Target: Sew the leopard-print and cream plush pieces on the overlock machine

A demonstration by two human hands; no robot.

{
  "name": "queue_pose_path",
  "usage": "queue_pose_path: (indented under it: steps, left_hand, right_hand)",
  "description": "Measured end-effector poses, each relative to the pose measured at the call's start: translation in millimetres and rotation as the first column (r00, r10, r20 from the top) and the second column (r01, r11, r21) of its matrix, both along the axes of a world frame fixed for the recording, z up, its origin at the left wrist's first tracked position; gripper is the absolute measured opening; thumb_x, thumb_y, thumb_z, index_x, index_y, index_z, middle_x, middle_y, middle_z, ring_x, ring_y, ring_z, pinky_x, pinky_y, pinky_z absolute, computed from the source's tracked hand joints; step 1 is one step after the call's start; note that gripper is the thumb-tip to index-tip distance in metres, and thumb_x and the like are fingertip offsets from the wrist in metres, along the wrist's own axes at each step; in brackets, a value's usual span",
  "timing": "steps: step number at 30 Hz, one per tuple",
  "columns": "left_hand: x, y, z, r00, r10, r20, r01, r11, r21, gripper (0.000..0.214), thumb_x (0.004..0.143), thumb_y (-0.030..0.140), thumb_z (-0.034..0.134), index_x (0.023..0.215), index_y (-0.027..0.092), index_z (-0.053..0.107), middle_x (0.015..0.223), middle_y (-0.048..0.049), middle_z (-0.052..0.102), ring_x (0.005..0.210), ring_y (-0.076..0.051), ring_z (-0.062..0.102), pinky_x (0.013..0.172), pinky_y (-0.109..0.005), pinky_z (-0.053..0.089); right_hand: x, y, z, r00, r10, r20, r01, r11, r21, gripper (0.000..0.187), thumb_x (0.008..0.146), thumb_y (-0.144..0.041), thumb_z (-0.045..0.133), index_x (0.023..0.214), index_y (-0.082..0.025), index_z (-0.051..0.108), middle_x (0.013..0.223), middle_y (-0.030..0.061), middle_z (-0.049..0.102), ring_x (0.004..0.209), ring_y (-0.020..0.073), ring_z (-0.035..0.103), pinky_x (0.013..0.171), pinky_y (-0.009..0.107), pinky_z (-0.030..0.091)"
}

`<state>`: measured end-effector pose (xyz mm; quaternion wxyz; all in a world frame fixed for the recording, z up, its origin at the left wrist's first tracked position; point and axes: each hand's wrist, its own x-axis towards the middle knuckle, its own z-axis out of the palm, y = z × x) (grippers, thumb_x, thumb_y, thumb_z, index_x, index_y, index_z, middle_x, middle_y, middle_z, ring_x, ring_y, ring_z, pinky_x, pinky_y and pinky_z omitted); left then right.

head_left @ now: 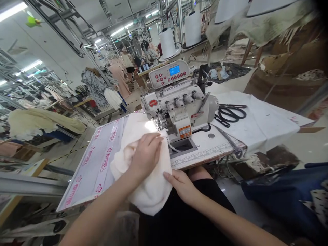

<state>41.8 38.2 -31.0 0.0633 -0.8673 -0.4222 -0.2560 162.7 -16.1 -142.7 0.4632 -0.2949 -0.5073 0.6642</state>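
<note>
A soft cream fabric [151, 191] lies bunched on the sewing table, and its far end runs under the presser foot [157, 123] of a white overlock sewing machine [176, 102]. My left hand [147, 153] presses flat on top of the fabric, close to the needle area. My right hand [181, 186] holds the fabric's near edge, with its fingers on the cloth. The fabric hides part of the tabletop and the machine's front left base.
A grey printed sheet [96, 160] covers the table's left extension. Black-handled scissors [230, 114] lie on a white cloth [261, 126] to the right of the machine. A ruler [202, 155] runs along the table's front edge. Thread cones [192, 29] stand behind the machine.
</note>
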Motion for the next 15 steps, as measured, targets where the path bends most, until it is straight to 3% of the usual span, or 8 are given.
queue_pose_path:
  steps: [3,5,11,15]
  left_hand:
    - [0,26,-8.7,0.978,0.148,-0.147,-0.135,0.987,0.092,0.013,0.086,0.020,0.047,0.091,0.014,0.057,0.095,-0.0066,0.058,0.091,-0.022,0.048,0.080,-0.038,0.039]
    - [-1,34,-11.5,0.965,0.161,-0.205,-0.147,0.986,0.083,0.014,0.086,0.023,0.047,0.087,0.016,0.058,0.088,-0.0050,0.058,0.084,-0.021,0.048,0.074,-0.037,0.037]
    - [1,41,-12.0,0.977,0.085,-0.196,-0.067,0.993,0.097,0.016,0.087,0.023,0.045,0.079,0.015,0.056,0.081,-0.0056,0.057,0.080,-0.019,0.047,0.071,-0.035,0.035]
    - [-5,36,-13.3,0.984,-0.037,-0.174,0.047,0.997,0.058,0.015,0.088,0.019,0.044,0.087,0.015,0.059,0.088,-0.0059,0.058,0.085,-0.018,0.048,0.076,-0.035,0.037]
  right_hand:
    - [5,1,1.8,0.999,0.043,0.009,-0.043,0.998,0.053,0.042,0.083,-0.050,0.044,0.069,-0.014,0.058,0.069,0.0024,0.056,0.071,0.0175,0.050,0.073,0.030,0.041]
    - [6,2,1.6,0.998,0.051,0.032,-0.054,0.996,0.074,0.041,0.084,-0.049,0.042,0.069,-0.014,0.057,0.070,0.0024,0.055,0.071,0.0173,0.049,0.073,0.029,0.041]
    - [10,5,3.5,0.994,0.050,0.100,-0.059,0.994,0.090,0.042,0.083,-0.051,0.041,0.063,-0.016,0.048,0.064,0.0003,0.047,0.065,0.0144,0.043,0.066,0.025,0.039]
    - [23,1,15.3,0.981,0.057,0.185,-0.076,0.992,0.099,0.038,0.083,-0.045,0.044,0.058,-0.017,0.039,0.059,-0.0015,0.037,0.059,0.0117,0.034,0.057,0.023,0.033]
